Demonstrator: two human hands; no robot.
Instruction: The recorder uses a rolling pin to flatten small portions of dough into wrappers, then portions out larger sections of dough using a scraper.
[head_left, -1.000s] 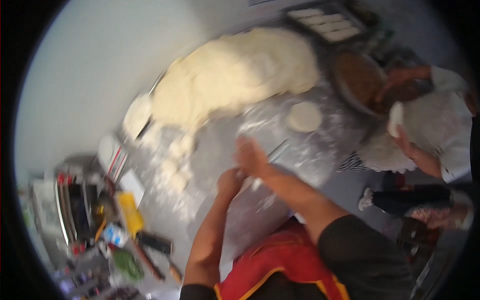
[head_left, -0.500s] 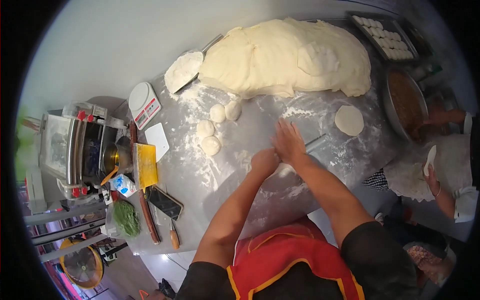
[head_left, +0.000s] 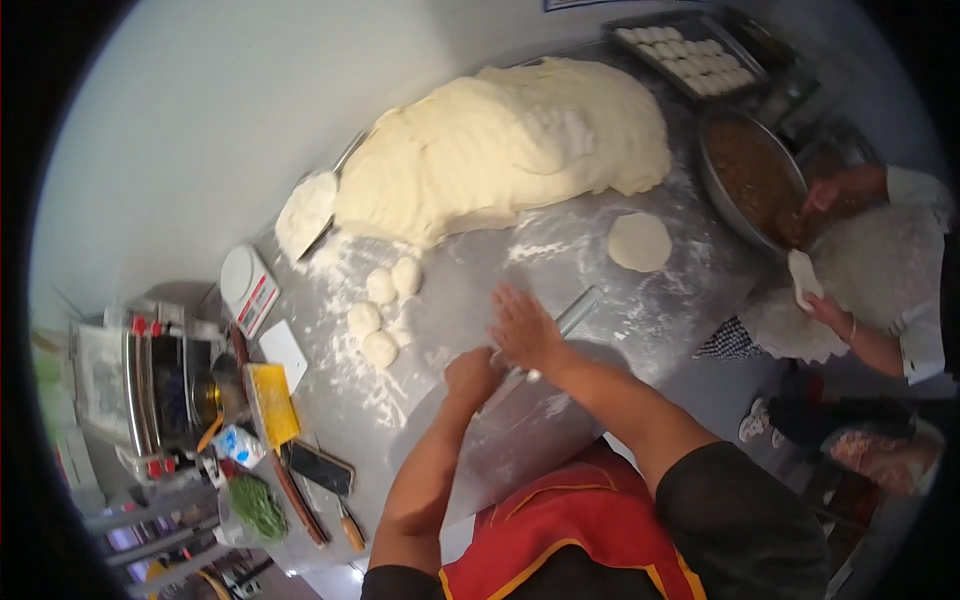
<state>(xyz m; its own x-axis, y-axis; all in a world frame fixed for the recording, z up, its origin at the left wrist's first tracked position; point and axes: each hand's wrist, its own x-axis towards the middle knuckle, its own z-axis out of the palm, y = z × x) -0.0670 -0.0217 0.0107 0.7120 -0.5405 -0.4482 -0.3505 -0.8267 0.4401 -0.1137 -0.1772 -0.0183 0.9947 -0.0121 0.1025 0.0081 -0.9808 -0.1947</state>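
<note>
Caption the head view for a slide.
Left hand and outstretched right hand by a rod over a floured table, near four dough balls, a dough round and a large dough mass.

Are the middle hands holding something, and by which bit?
The right hand lies open over a clear rod, apparently not gripping it. What the curled left hand holds, if anything, can't be told.

On the counter (head_left: 440, 310): slab (head_left: 480, 160) along back edge, scoop (head_left: 308, 212) at its left end. Four balls (head_left: 364, 319) before slab, left of centre; round (head_left: 640, 242) before its right end. Near centre, right hand (head_left: 525, 328), left hand (head_left: 473, 378) just left of it; rod (head_left: 580, 308) to their right. Tray (head_left: 655, 73) at back right corner; basin (head_left: 710, 188) before it. Left side: scale (head_left: 252, 292), phone (head_left: 320, 468) nearer front.
</note>
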